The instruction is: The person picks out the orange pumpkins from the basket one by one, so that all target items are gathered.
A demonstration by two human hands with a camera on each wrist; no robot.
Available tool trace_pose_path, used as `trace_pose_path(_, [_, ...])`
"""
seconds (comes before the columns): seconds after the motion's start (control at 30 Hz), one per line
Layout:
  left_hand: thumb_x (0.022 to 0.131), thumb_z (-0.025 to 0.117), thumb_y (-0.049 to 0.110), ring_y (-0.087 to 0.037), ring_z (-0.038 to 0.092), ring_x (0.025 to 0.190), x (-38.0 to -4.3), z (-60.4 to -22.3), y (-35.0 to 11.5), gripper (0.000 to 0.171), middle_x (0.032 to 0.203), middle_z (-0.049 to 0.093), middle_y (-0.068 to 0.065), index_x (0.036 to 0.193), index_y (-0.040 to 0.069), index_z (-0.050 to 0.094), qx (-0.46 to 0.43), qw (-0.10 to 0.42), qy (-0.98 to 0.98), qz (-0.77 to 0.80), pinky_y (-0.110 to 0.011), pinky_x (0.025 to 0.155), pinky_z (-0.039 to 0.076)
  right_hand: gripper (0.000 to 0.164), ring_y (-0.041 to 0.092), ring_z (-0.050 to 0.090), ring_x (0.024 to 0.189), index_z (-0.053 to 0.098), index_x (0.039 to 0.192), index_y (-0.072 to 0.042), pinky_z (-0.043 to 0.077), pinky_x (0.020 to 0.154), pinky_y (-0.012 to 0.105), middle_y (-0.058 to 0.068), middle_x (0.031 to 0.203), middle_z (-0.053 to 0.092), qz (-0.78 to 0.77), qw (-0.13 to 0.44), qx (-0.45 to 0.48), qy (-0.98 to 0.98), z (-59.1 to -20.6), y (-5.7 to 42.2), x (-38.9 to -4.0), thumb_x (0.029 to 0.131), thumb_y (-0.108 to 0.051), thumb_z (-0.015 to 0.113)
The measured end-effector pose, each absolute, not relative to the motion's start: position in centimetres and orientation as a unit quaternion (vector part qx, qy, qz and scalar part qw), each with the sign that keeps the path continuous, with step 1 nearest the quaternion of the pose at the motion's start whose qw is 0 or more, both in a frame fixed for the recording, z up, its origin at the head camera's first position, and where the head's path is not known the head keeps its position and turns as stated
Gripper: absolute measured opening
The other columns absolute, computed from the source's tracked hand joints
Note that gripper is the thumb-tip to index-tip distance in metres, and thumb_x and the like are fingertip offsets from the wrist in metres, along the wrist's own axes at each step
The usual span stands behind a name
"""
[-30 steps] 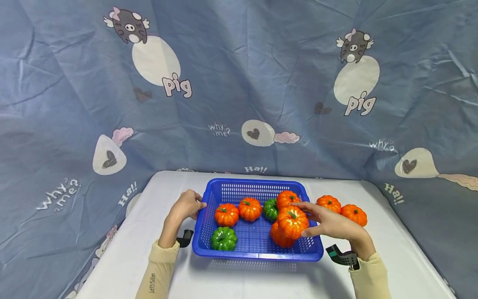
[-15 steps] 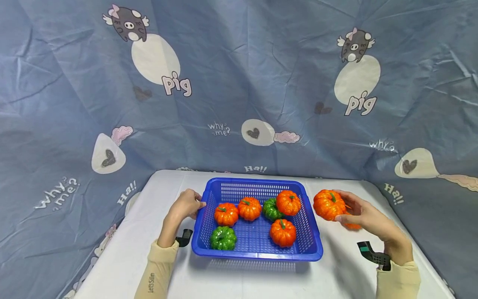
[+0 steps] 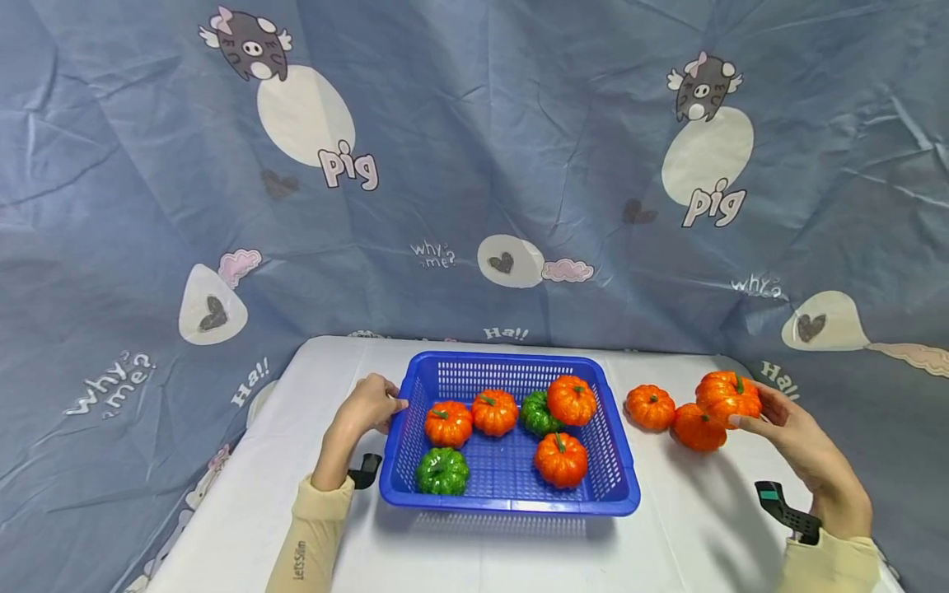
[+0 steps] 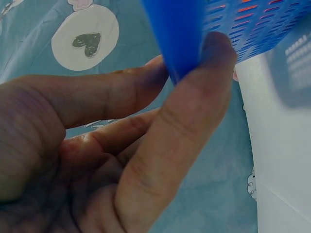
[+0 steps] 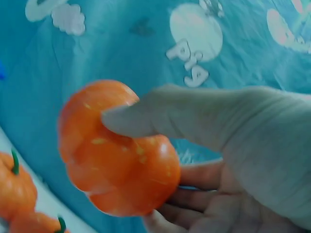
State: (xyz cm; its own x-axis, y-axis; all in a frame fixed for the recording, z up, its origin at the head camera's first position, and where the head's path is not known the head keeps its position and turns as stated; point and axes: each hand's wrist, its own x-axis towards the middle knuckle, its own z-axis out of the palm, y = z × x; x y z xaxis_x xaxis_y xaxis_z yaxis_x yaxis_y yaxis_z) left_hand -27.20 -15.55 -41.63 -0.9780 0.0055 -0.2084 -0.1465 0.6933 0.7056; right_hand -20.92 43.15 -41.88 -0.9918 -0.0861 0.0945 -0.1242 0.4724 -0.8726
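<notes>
In the head view my right hand (image 3: 797,432) grips an orange toy pumpkin (image 3: 725,398) above the right side of the table. The right wrist view shows my thumb across this pumpkin (image 5: 116,155) and the fingers under it. My left hand (image 3: 366,405) pinches the left rim of a blue plastic basket (image 3: 511,506); in the left wrist view thumb and finger close on that blue rim (image 4: 177,43). Inside the basket lie several orange pumpkins, one (image 3: 561,461) near the front right, plus a green pumpkin (image 3: 442,472) at front left and another green pumpkin (image 3: 537,414) farther back.
Right of the basket, two orange pumpkins stand on the white table (image 3: 519,560): one pumpkin (image 3: 650,408) near the basket and a second pumpkin (image 3: 697,430) partly behind the held one. A blue patterned cloth (image 3: 460,165) hangs behind the table.
My right hand has lifted the orange pumpkin out from over the basket and carried it right, past the pumpkins on the table. The left hand stays on the rim.
</notes>
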Motion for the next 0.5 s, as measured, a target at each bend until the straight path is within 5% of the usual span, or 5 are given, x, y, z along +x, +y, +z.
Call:
trace_pose_path(0.13, [0.091,0.066,0.007,-0.019,0.068,0.06,-27.1,-41.6,-15.6,0.032,0.08,0.069,-0.018,0.115,-0.014,0.061,-0.038,0.1,0.915,0.389,-0.032,0.054,0.059,0.078,-0.021,0.048,0.095,0.011,0.147,0.014,0.042,0.076,0.001,-0.035,0.105,0.045,0.513,0.024,0.018,-0.858,-42.9,44.3,-21.1,0.095,-0.014,0.061])
trace_pose_path(0.37, [0.09,0.066,0.008,-0.018,0.068,0.058,-27.1,-41.6,-15.5,0.031,0.079,0.069,-0.018,0.114,-0.013,0.061,-0.038,0.096,0.915,0.389,-0.032,0.053,0.059,0.084,-0.024,0.04,0.091,0.005,0.149,0.012,0.035,0.077,0.003,-0.029,0.111,0.038,0.513,0.019,-0.048,-0.857,-44.7,45.7,-21.4,0.096,-0.025,0.059])
trace_pose_path(0.5, [0.09,0.066,0.007,-0.018,0.068,0.058,-27.0,-41.6,-15.5,0.032,0.08,0.069,-0.018,0.114,-0.014,0.061,-0.039,0.097,0.915,0.391,-0.032,0.053,0.059,0.088,-0.02,0.036,0.088,0.004,0.15,0.011,0.037,0.077,0.006,-0.008,0.119,0.044,0.501,0.017,-0.101,-0.86,-45.3,46.5,-21.4,0.096,-0.031,0.06])
